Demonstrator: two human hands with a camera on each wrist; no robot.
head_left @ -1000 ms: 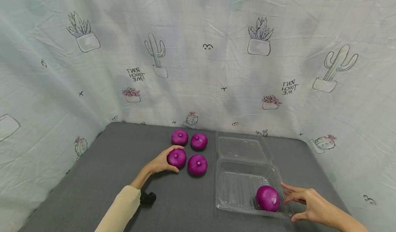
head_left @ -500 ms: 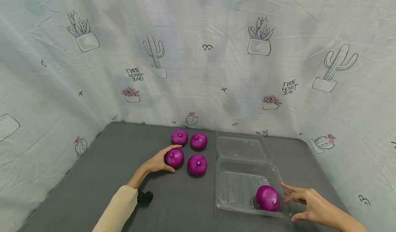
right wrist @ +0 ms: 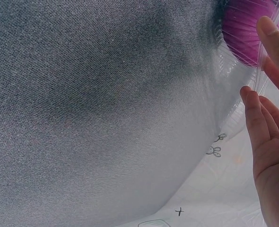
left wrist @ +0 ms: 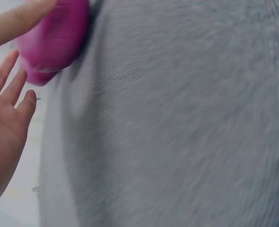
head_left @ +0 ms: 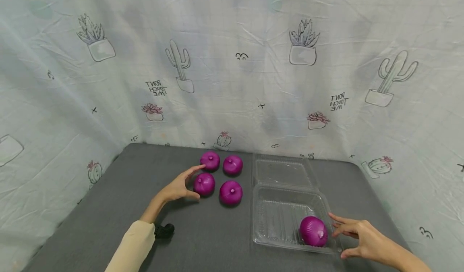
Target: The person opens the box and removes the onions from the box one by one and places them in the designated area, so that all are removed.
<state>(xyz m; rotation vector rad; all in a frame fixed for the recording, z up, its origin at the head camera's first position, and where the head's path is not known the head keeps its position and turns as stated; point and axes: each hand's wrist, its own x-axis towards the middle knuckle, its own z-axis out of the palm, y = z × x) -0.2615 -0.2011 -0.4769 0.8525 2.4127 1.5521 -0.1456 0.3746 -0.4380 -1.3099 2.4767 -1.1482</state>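
My left hand [head_left: 177, 188] stands with spread fingers and thumb beside a purple onion [head_left: 204, 184], a gap showing between palm and onion. Three more purple onions are grouped around it: one at the back left [head_left: 210, 160], one at the back right [head_left: 233, 165] and one at the front right [head_left: 230, 193]. In the left wrist view, the left hand [left wrist: 4, 123] is apart from the purple skin. My right hand [head_left: 364, 239] touches the right rim of a clear plastic container [head_left: 272, 219] with extended fingers. Inside that container, an onion [head_left: 313, 231] lies tilted near the front right corner.
The container's clear lid [head_left: 282, 173] lies folded back behind it. Dark grey cloth [head_left: 203, 239] covers the table. A pale curtain printed with cacti [head_left: 232, 82] hangs around the back and sides. A black device [head_left: 164, 230] is strapped at the left wrist.
The left hand shifted its onion slightly left, away from the front right one, then loosened and drew back to the left. The right hand stayed at the container's rim.
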